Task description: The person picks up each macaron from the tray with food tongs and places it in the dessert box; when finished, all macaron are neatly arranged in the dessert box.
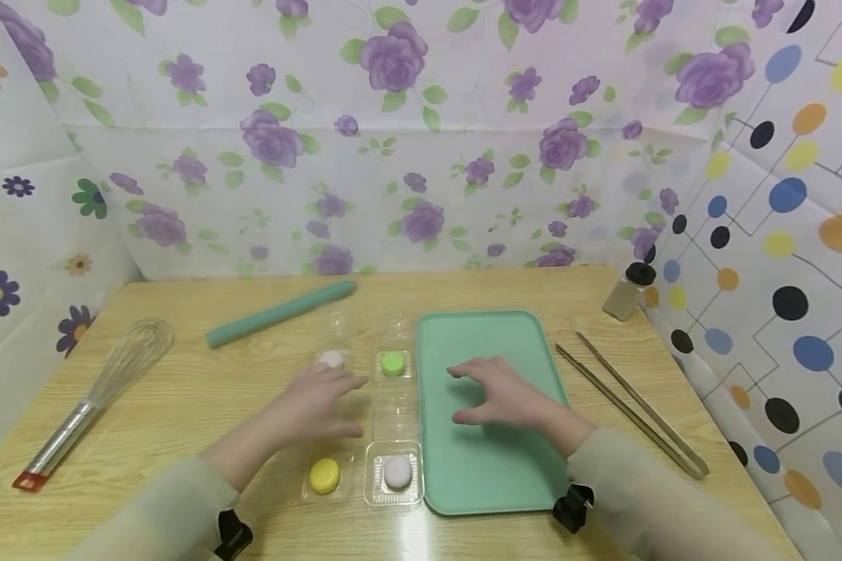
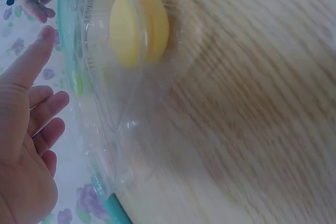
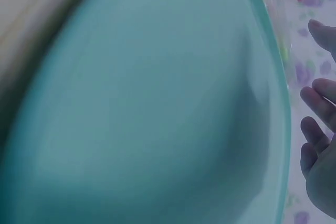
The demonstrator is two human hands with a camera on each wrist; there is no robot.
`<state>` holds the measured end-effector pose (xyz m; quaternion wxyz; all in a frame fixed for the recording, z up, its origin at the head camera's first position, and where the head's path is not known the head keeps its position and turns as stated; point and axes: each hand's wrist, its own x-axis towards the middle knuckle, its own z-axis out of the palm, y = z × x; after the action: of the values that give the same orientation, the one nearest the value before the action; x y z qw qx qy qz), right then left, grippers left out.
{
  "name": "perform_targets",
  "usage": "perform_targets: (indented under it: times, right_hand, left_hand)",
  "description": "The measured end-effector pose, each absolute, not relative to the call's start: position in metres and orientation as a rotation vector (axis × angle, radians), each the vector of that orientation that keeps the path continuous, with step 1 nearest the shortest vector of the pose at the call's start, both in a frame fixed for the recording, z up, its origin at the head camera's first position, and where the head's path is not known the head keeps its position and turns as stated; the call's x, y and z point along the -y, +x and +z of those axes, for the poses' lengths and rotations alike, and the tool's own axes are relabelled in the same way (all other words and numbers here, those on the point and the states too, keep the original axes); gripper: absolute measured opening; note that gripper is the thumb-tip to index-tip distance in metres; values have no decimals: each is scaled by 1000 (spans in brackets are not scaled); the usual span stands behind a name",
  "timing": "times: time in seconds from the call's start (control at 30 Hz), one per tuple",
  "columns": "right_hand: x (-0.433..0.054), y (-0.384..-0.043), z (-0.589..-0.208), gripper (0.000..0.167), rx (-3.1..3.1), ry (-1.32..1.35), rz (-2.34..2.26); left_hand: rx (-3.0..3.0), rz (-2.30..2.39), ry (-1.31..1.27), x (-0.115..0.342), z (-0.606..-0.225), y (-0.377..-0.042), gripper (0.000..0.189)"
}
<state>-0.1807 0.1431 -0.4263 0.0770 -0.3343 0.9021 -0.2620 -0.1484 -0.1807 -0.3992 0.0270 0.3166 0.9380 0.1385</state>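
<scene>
Above the clear plastic boxes my left hand [image 1: 316, 405] hovers with fingers spread and loosely bent, holding nothing. My right hand [image 1: 501, 393] hangs in the same way over the green tray [image 1: 491, 483], its shadow falling on the tray. Each clear box has its lid raised and one macaron in it: a yellow macaron [image 1: 325, 475], a pale lilac macaron [image 1: 398, 471], a bright green macaron [image 1: 393, 364] and a pinkish-white macaron [image 1: 331, 359], which the left hand partly covers. In the left wrist view the yellow macaron [image 2: 139, 29] shows through clear plastic.
Metal tongs [image 1: 635, 405] lie right of the tray, and a black-capped shaker [image 1: 628, 292] stands at the back right. A green rolling pin [image 1: 281, 314] lies at the back left. At the far left is a whisk [image 1: 94, 401]. Patterned sheets enclose the wooden table.
</scene>
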Motion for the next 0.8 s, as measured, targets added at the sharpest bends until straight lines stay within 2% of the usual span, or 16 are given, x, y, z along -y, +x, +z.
perform_targets:
  times: [0.37,0.8]
  right_hand:
    - [-109,-176,-427,71,-2608,-1006,-761]
    - [-98,-174,-432,71,-2615,-951,-725]
  left_hand:
    - [-2860,396,926,174,-404,-152,72]
    - [-2837,415,962,173,-411,-154,66]
